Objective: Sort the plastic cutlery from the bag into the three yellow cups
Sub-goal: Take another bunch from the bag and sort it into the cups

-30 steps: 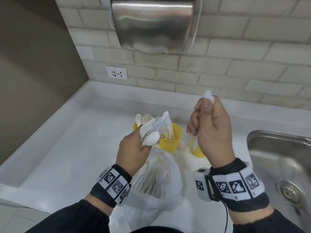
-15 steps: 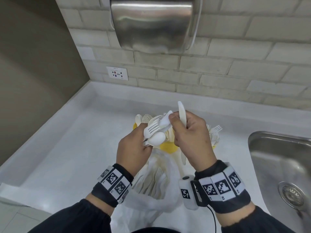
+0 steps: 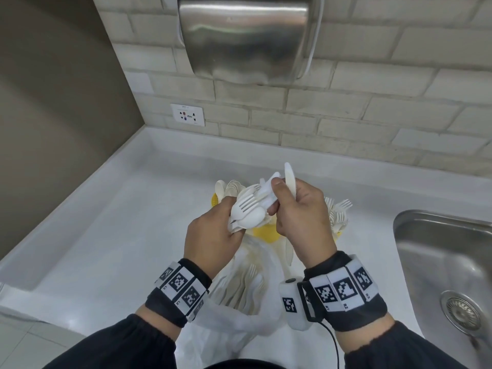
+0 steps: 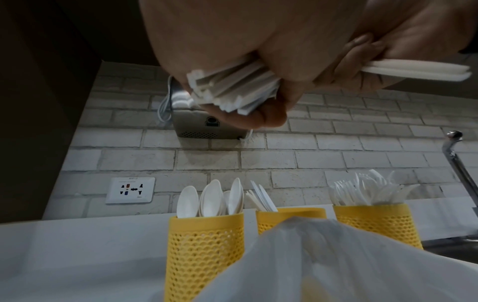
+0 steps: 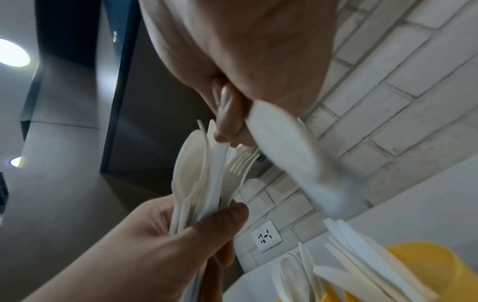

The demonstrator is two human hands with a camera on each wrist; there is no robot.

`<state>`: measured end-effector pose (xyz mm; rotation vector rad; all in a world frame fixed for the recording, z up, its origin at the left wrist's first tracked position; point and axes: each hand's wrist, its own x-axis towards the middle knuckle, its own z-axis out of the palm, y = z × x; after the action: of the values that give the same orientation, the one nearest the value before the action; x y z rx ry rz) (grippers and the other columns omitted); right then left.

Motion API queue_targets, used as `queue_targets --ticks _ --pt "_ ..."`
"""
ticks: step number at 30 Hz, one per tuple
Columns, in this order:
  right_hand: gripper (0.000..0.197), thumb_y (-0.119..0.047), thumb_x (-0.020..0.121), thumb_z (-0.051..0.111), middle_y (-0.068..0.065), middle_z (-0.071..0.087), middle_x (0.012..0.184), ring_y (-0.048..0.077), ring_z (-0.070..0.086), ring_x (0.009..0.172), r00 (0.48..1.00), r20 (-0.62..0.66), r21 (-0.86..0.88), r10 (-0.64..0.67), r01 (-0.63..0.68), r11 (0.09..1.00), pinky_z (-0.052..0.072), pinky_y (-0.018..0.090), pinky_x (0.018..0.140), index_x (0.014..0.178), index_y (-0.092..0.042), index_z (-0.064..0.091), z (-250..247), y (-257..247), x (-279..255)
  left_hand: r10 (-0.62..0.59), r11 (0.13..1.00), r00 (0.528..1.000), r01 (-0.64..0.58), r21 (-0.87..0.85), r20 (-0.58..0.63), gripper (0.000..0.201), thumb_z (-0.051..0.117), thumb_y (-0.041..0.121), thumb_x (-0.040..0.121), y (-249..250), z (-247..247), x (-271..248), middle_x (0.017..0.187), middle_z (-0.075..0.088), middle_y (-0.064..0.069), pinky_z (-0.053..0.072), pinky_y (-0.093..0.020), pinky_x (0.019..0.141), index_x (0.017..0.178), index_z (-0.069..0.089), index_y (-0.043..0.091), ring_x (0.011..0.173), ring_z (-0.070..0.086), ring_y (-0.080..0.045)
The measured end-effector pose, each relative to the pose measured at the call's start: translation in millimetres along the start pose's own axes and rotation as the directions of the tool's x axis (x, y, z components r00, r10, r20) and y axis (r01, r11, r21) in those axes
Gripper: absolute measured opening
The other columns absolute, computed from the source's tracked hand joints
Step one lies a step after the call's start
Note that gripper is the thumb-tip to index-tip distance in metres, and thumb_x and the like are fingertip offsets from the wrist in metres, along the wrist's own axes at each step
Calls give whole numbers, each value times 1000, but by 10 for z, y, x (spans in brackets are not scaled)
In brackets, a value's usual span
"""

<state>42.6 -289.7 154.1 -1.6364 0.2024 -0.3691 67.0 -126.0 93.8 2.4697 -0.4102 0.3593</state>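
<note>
White-grey brick tiling backs a pale worktop (image 3: 111, 235), with a steel hand dryer (image 3: 247, 38) mounted above, a wall socket (image 3: 187, 115) at left and a steel sink (image 3: 447, 265) cut off by the right frame edge. The socket's small heading and the coded squares on both wristbands are too small to read. In the head view the three yellow cups are largely hidden behind the hands; the left wrist view shows them in a row: the spoon cup (image 4: 205, 247), the knife cup (image 4: 289, 219), partly covered by the translucent bag (image 3: 239, 294), and the fork cup (image 4: 377, 221). More cutlery lies inside the bag, blurred by the plastic. The left hand (image 3: 213, 238) has its grip clamped round a mixed bundle of cutlery (image 3: 249, 211), fork and spoon heads uppermost, handle ends protruding below the fingers in the left wrist view. The right hand (image 3: 300, 222) holds a white knife (image 3: 290, 179) upright, serrated blade up, its grip curled round the handle, while its thumb and forefinger touch the top of the bundle; whether they pinch a second piece cannot be told. One second earlier the right hand was raised well to the right above the cups; half a second earlier it had reached the bundle, and it remains there, both hands almost unchanged.
</note>
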Motion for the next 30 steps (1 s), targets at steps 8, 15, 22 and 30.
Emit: queue_targets --ticks 8,15,22,30 --pt "30 -22 101 61 10 65 61 20 59 60 973 -97 -186 -209 189 964 44 20 56 78 -4 65 -21 16 -36 1 1000 1000 -2 21 21 29 64 29 84 -24 -17 4 75 59 11 48 -33 57 112 55 28 62 56 -24" --pt "32 -36 99 65 9 66 70 25 64 68 982 41 -198 -182 186 962 52 38 64 81 -9 65 -12 50 11 -9 999 1000 10 -42 28 33 70 29 87 -8 21 -28 75 65 7 52 -36 58 114 52 29 63 62 -27" --pt "35 -36 100 60 8 59 57 18 53 51 983 -106 -73 -148 141 987 47 36 54 77 -10 68 -28 49 32 -33 997 998 37 -74 51 30 69 40 87 -61 39 -6 73 64 8 53 -38 60 108 50 32 64 61 -24" --pt "32 -29 96 71 -11 47 47 10 43 44 1000 -5 66 -26 27 997 36 28 53 73 -7 73 22 67 14 -59 981 996 71 -182 72 37 72 43 87 -29 78 -20 84 71 8 58 -42 68 118 52 35 75 68 -22"
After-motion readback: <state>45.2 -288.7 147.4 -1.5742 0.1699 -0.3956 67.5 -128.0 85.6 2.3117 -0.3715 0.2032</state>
